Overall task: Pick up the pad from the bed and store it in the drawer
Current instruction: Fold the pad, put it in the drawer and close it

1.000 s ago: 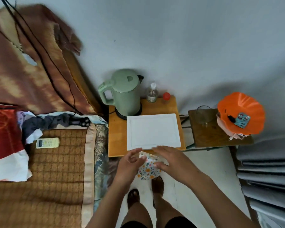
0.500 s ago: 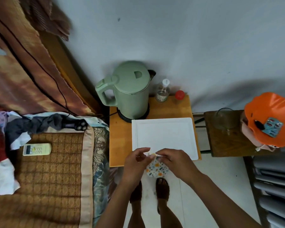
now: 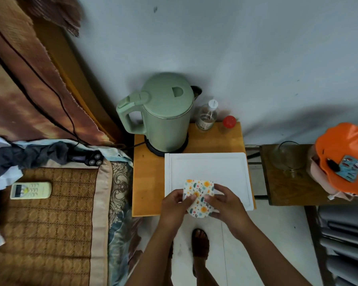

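Observation:
The pad is a small white packet printed with orange flowers and leaves. Both hands hold it above the front edge of the wooden bedside table. My left hand pinches its left side and my right hand grips its right side. The pad hangs flat over a white board that lies on the table. The bed with its brown woven mat is to the left. No drawer shows in this view; the table's front is hidden beneath its top.
A green electric kettle, a clear bottle and a red-capped jar stand at the table's back. A remote lies on the bed. A dark stool carries a glass and an orange bowl. My feet are below.
Both hands have lifted the pad from below the table's front edge up over the white board. The pad now faces the camera flat. The camera has come closer to the table.

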The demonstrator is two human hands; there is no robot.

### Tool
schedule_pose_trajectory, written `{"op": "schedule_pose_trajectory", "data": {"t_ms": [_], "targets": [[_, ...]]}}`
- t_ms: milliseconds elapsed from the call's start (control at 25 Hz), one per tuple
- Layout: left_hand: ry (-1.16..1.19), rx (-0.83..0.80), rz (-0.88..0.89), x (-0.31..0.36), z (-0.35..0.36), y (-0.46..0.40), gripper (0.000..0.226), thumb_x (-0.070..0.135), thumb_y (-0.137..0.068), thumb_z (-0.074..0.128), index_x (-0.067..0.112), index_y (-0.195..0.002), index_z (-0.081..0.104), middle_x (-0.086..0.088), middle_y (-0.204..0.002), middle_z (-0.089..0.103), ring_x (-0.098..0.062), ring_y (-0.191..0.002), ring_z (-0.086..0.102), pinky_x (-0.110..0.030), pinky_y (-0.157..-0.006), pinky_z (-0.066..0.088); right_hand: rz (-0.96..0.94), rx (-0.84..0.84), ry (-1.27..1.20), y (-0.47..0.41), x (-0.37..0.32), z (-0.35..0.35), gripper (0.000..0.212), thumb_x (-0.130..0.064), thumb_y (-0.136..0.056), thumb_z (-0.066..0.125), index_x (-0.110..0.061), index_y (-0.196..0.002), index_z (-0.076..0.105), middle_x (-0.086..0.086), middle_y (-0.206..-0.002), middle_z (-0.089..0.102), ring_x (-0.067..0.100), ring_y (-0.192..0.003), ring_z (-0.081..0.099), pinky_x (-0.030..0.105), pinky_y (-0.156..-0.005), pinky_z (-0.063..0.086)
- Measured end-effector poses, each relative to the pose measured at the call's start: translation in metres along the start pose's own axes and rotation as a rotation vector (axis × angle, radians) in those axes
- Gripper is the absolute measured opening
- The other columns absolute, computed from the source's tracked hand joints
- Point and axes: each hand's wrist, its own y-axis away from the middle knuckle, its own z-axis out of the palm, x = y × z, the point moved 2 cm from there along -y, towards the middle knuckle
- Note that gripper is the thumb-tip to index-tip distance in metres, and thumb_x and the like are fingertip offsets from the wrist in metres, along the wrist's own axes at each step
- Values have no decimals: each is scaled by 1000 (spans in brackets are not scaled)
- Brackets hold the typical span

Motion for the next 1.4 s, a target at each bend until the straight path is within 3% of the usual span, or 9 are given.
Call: {"op": "schedule_pose_trajectory", "data": {"t_ms": [120, 240, 440, 600, 720, 840, 960, 1240, 1400], "targets": [[-83, -5, 29, -4, 7, -2, 12, 21, -83, 69, 19, -94, 65, -4, -100, 71, -20, -92, 69, -34, -77, 59, 11, 87, -98, -3, 14, 5, 24, -9, -81, 70, -19, -101, 62, -1, -97, 70, 15, -84, 69, 22, -53, 57], [-261, 76, 146, -3, -1, -6, 28, 24, -87, 63, 18, -114, 61, -4, -104, 64, -18, -96, 63, -18, -72, 51, -35, 140, -73, -14, 13, 9, 19, -6, -81, 70, -21, -89, 63, 2, -95, 70, 12, -81, 68, 21, -53, 56], [-351, 332, 144, -6, -48, -28, 59, 27, -81, 70, 15, -134, 47, -7, -119, 47, -17, -106, 48, -29, -89, 42, -116, 247, 87, -39, 7, 9, 26, -6, -83, 68, -16, -105, 57, 12, -110, 66, 17, -89, 63, 25, -64, 53], [-289, 165, -95, -22, -62, -46, 74, 35, -79, 71, 20, -142, 35, -10, -138, 45, -24, -120, 47, -30, -85, 41, -288, 282, 416, -40, 20, 20, 56, -8, -86, 65, -14, -135, 39, 10, -136, 43, 21, -122, 45, 28, -97, 43], [-254, 37, -119, -30, -62, -59, 78, 36, -78, 72, 21, -144, 33, -8, -138, 48, -21, -118, 49, -28, -84, 42, -411, 261, 792, -36, 32, 26, 63, -15, -86, 65, -19, -141, 33, 13, -152, 24, 26, -139, 25, 40, -113, 32], [-208, -87, -87, -33, -57, -67, 68, 33, -77, 74, 26, -137, 42, 4, -122, 61, -4, -98, 61, -12, -68, 50, -494, 207, 1095, -30, 44, 33, 60, -27, -89, 60, -23, -142, 33, 11, -158, 11, 33, -145, 10, 48, -117, 20], [-121, -154, -72, -36, -54, -75, 55, 35, -76, 74, 36, -126, 51, 22, -100, 68, 8, -83, 67, -7, -58, 52, -412, 93, 1292, -34, 50, 37, 63, -42, -94, 43, -29, -147, 12, 9, -159, -8, 30, -147, -6, 48, -119, 14], [-44, -196, -140, -42, -69, -89, 63, 66, -50, 76, 54, -109, 58, 16, -119, 65, -1, -104, 62, -17, -76, 52, -363, 42, 1422, -34, 50, 35, 68, -45, -94, 42, -31, -146, 0, 8, -157, -18, 29, -146, -13, 47, -121, 12], [-5, -264, -181, -42, -76, -91, 88, 74, -53, 68, 44, -132, 46, 5, -129, 60, -19, -118, 54, -41, -102, 42, -390, 52, 1374, -35, 51, 38, 70, -42, -92, 50, -29, -147, 7, 10, -158, -11, 31, -146, -8, 51, -119, 15]]}}
